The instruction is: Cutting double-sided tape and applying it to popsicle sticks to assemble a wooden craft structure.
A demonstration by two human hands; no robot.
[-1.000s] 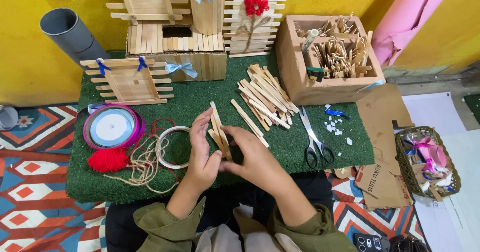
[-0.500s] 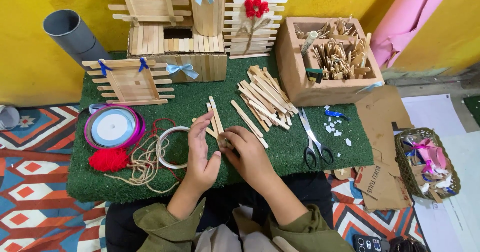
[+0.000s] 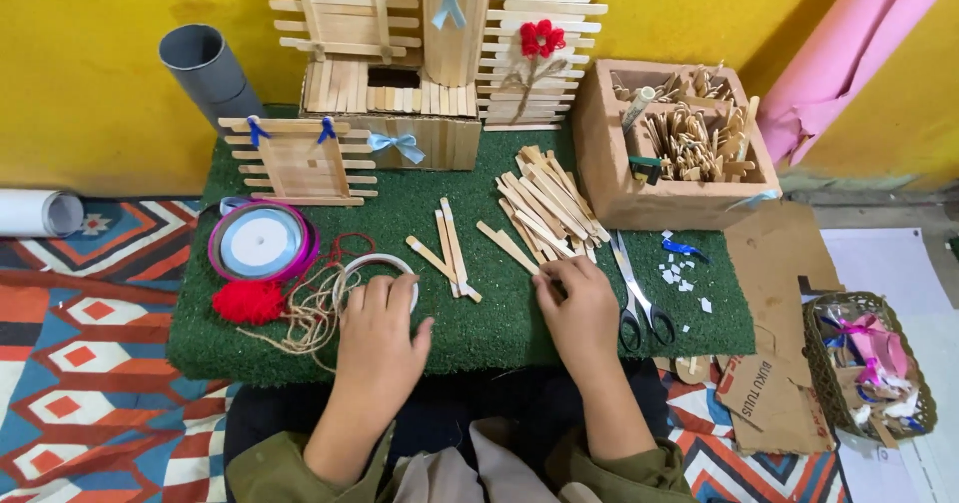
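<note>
Currently left hand (image 3: 378, 335) lies flat, fingers on the white tape ring (image 3: 375, 271) near the front edge of the green turf surface (image 3: 479, 323). Right hand (image 3: 579, 308) is loosely curled, fingertips on flat wooden sticks (image 3: 544, 208) mid-surface; steel scissors (image 3: 639, 298) just right, red pompom (image 3: 247, 301) and twine left.

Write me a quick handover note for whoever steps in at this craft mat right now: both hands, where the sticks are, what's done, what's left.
Left hand: empty, flat on the green mat, covering part of the white tape ring.
Right hand: fingertips on the near end of the loose stick pile; I cannot tell if it grips one.
Few sticks: lying loose mid-mat between the hands.
Scissors: just right of the right hand.
Box of sticks: back right.
Done: stick-built pieces stand along the back.
Left: the loose sticks on the mat are unjoined.
</note>
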